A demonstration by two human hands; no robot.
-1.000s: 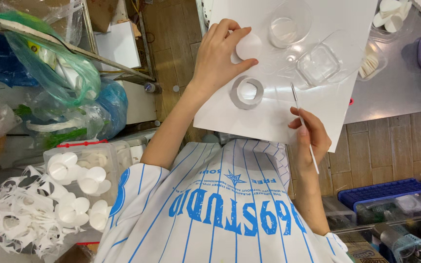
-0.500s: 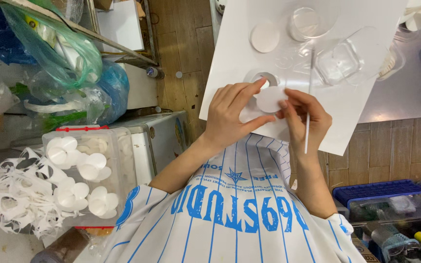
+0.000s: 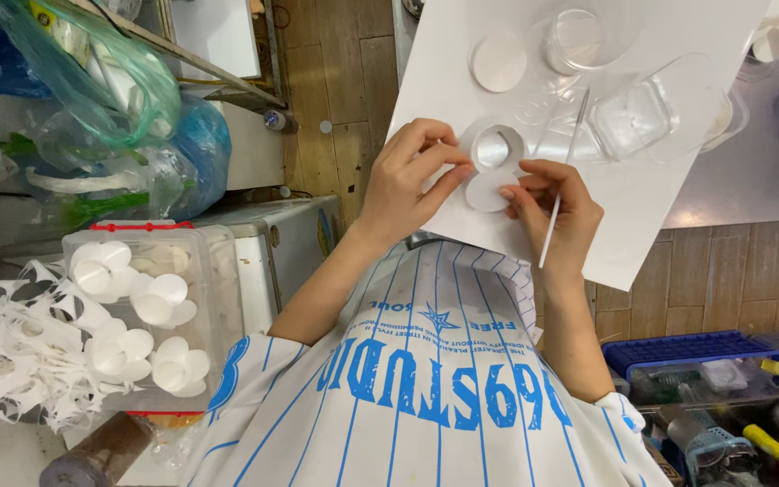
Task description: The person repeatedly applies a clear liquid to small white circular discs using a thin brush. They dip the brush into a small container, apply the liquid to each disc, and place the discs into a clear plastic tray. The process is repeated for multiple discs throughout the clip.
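Your left hand (image 3: 407,185) pinches the near edge of a white paper ring (image 3: 493,149) lying on the white board (image 3: 660,225), thumb and fingertips closed on its rim, while your right hand (image 3: 556,212) presses its fingertips on a white paper disc (image 3: 484,194) that sits just below the ring and overlaps it; the same hand grips a thin white stick (image 3: 559,203), which angles up toward the clear containers. Judging by the overlap, you are at the joining step, seating disc against ring. That calls for steadying the ring with the left fingers and lining the disc's edge up with the ring's opening, so neither piece skews. Farther up the board lie a second white disc (image 3: 498,61), a round clear cup (image 3: 583,38) and a squarish clear plastic tub (image 3: 633,117). Off the board to your left, a clear bin with red clips (image 3: 227,271) holds many cut white discs, and beside it lies a heap of white paper offcuts (image 3: 11,347). Green and blue plastic bags (image 3: 110,99) hang above the bin.
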